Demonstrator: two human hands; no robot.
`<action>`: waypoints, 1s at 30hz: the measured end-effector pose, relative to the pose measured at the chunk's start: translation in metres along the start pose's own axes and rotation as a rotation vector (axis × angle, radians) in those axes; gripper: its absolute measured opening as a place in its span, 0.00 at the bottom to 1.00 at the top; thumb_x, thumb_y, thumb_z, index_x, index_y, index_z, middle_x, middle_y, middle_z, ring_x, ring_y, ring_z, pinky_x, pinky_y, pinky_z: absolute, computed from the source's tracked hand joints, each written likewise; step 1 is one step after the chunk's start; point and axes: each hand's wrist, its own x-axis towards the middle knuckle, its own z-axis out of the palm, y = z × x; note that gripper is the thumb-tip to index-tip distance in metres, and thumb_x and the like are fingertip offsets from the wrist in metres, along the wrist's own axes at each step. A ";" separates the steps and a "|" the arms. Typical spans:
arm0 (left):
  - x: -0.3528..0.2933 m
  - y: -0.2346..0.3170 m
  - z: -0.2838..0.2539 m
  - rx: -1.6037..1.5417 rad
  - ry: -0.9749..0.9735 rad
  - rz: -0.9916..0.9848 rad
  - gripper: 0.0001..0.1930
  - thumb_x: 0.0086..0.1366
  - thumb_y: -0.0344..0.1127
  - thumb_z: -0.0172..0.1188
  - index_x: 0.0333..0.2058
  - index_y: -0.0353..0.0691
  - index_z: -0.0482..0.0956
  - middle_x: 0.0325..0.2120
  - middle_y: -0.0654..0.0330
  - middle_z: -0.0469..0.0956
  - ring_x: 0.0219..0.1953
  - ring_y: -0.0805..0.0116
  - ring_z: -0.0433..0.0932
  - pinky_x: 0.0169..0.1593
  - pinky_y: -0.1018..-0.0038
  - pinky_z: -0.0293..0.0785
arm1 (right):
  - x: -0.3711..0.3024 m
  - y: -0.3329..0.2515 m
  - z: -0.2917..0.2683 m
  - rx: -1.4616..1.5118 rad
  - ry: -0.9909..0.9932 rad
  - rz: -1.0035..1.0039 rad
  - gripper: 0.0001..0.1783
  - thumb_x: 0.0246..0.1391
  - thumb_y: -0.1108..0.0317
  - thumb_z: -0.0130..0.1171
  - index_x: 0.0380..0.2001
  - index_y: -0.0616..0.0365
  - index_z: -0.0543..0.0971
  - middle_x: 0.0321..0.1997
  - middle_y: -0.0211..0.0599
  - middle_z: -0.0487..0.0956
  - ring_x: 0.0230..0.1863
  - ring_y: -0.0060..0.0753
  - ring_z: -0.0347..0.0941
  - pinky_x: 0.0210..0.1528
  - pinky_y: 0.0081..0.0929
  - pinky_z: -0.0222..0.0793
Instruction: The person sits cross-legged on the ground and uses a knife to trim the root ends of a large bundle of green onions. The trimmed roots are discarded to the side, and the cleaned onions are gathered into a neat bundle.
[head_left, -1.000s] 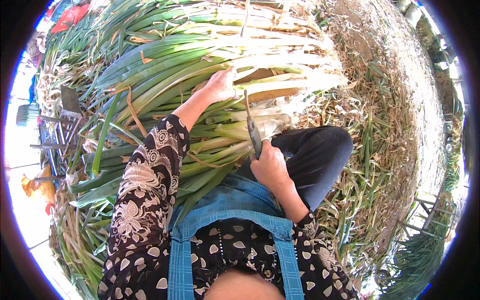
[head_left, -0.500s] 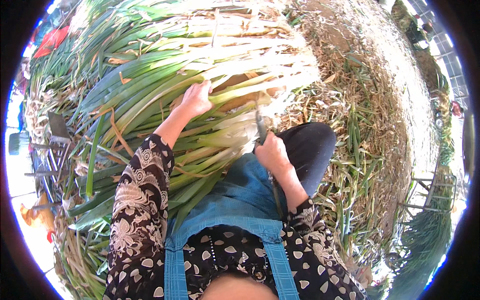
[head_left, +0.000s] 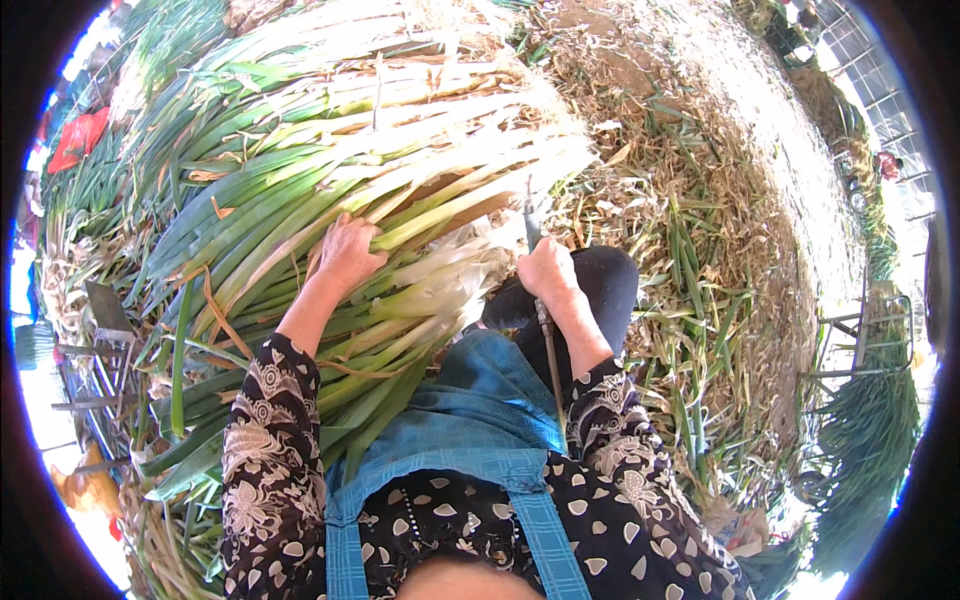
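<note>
My left hand [head_left: 350, 252] is closed around the green part of a long green onion [head_left: 425, 222] in a thick layer of similar stalks. Their leaves fan out to the left, and their pale root ends point right. My right hand [head_left: 548, 268] is wrapped around what looks like an air blow gun [head_left: 532, 222], with a thin nozzle directed away from me. From beneath that hand a slim hose [head_left: 553, 365] runs back toward my lap. Below the held stalk, beside my knee, lie stripped white stalks [head_left: 450, 275]. Strong light washes out the root ends.
Dry husks and leaf scraps [head_left: 690, 250] cover the ground to the right. My blue apron [head_left: 450, 405] and dark-trousered knee [head_left: 605, 290] border the stalks. A metal frame [head_left: 865, 335] stands at far right beside heaped green leaves [head_left: 860, 440]. A red bag [head_left: 78, 140] lies far left.
The view has shifted, so the pile appears lower and farther left. My left hand keeps its grip. My right hand has moved the blow gun slightly farther from my body.
</note>
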 end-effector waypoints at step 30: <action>-0.042 -0.027 0.019 0.025 0.222 0.022 0.20 0.60 0.43 0.59 0.46 0.36 0.77 0.46 0.47 0.76 0.49 0.45 0.73 0.55 0.56 0.69 | -0.054 -0.050 0.045 -0.052 -0.267 -0.323 0.15 0.44 0.68 0.54 0.28 0.74 0.79 0.30 0.65 0.79 0.38 0.66 0.77 0.46 0.45 0.74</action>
